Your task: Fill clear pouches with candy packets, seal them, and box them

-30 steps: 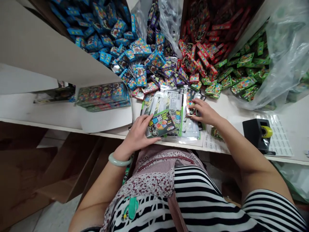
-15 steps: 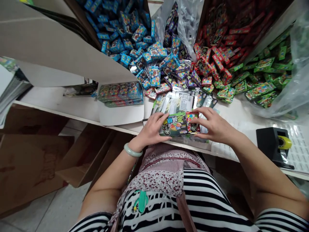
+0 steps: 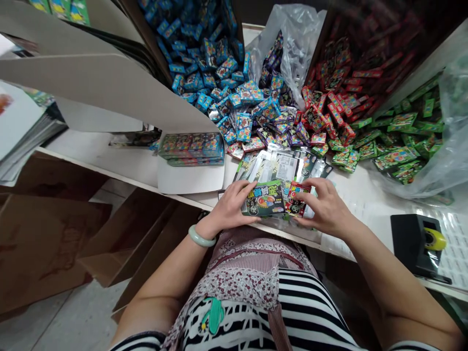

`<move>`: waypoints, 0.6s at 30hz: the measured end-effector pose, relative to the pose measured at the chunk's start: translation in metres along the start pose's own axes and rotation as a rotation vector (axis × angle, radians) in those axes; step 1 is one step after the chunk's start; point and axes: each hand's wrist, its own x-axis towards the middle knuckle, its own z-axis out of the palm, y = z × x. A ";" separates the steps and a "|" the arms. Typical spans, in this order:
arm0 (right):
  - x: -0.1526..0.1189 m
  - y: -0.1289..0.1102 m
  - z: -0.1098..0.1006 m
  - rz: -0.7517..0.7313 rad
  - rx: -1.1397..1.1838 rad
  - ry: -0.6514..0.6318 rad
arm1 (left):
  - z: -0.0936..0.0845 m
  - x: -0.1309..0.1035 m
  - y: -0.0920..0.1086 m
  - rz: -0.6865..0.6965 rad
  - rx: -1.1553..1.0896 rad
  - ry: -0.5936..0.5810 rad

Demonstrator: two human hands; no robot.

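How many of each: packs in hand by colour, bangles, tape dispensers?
Flat black-and-green printed packet, in left hand: 1
Small red printed pack, in right hand: 1
Pale green round bangle: 1
Black tape dispenser: 1
Total: 4

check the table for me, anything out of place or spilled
Slightly: two red-edged packets lie just in front of the blue packets, apart from the main red heap, so they look strayed. No clear damage shows.
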 end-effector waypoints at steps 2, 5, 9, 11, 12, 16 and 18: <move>0.001 0.000 -0.002 -0.037 0.041 -0.057 | 0.000 -0.001 0.000 0.031 0.008 0.003; 0.004 0.002 -0.006 -0.068 0.126 -0.133 | 0.001 -0.001 0.002 0.064 -0.003 0.005; 0.008 0.007 -0.002 -0.056 0.273 -0.142 | 0.005 -0.001 0.005 0.045 -0.066 -0.003; 0.009 0.008 0.005 -0.055 0.348 -0.113 | 0.007 0.000 0.006 0.026 -0.066 -0.001; 0.009 0.008 0.009 -0.044 0.374 -0.087 | 0.007 0.000 0.006 0.012 -0.056 0.010; 0.010 0.000 0.024 0.114 0.368 0.087 | 0.008 0.001 0.005 -0.058 -0.016 0.067; 0.012 -0.009 0.030 0.188 0.346 0.104 | 0.009 0.002 0.006 -0.069 -0.027 0.053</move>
